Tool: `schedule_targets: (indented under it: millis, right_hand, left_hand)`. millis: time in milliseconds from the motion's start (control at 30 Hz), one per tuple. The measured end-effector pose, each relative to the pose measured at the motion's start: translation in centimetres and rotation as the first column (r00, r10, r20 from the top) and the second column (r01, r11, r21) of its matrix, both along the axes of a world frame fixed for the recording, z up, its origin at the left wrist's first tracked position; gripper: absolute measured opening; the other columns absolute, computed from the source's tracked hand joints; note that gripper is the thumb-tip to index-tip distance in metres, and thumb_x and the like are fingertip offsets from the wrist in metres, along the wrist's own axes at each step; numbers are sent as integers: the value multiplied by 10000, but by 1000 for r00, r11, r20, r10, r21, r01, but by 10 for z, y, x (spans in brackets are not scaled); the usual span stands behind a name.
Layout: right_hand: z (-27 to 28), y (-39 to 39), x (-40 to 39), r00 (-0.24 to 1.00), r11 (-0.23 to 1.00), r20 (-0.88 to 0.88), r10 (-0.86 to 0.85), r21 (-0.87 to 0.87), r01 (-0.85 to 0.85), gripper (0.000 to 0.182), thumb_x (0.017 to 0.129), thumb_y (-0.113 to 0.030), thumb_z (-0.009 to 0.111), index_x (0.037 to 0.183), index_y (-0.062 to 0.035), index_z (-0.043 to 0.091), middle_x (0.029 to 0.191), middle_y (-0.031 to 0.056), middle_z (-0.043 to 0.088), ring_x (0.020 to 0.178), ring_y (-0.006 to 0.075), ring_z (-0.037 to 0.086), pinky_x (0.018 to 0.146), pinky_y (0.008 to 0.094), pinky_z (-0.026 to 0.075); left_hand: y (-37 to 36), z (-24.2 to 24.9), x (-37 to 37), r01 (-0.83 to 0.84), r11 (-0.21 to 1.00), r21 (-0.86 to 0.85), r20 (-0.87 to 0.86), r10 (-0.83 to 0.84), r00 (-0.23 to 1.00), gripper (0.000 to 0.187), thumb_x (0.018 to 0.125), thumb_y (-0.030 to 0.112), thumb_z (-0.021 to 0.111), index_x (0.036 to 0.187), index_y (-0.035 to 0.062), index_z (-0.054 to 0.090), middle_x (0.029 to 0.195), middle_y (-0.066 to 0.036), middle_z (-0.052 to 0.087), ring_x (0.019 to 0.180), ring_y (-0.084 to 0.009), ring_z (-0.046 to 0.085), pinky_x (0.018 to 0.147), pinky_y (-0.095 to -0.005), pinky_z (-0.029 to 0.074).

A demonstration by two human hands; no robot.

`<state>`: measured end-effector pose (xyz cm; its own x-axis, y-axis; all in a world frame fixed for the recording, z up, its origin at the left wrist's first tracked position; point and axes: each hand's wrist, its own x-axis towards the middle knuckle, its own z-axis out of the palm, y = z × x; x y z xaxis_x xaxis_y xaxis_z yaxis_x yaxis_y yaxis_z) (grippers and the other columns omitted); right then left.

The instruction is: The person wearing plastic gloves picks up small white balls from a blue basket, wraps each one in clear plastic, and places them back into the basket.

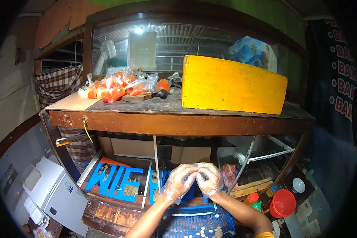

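My left hand (180, 180) and my right hand (209, 180) wear clear plastic gloves and are raised in front of me. Their curled fingertips meet, and anything pinched between them is too small or hidden to make out. Below them is a blue plastic crate (174, 225) of open mesh. Several small, pale, roundish pieces (202, 232) lie scattered in it, mostly toward the near right side.
A wooden counter (146, 121) spans the view ahead, bearing bags of orange-red liquid (114, 93) and a yellow box (234, 85). Blue cut-out letters (113, 180) lie below. At right are a red bucket (282, 203) and a white bowl (298, 185); a white freezer (59, 194) stands left.
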<state>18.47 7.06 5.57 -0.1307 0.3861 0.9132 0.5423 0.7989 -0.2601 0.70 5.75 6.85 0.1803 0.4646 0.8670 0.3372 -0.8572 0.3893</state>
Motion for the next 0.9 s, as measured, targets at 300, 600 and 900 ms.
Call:
schedule_targets:
  millis: [300,600,900]
  right_hand:
    - [-43,-59,35,999,977,-13,-40,-208,37,171,780,-46,853,914,-62,748,1011,120,746,916,327,742,814,398,606]
    - [-101,-115,81,999,913,8,-33,-405,34,152,809,-36,824,913,-56,715,977,136,729,901,345,734,795,408,603]
    - [-147,-166,109,983,797,116,-145,-574,186,189,816,-97,844,936,-78,699,971,133,715,892,369,718,787,440,600]
  left_hand:
    - [-43,-34,19,114,960,-255,-169,-161,972,256,959,98,722,1207,36,735,1201,-155,750,1075,-358,719,957,-444,577]
    - [-75,-100,51,188,832,-522,-195,-331,923,267,985,146,722,1238,63,722,1203,-185,733,1126,-410,695,972,-462,570]
    - [-98,-148,72,288,666,-688,-175,-538,825,376,990,126,677,1365,110,661,1225,-197,704,1157,-430,671,995,-484,559]
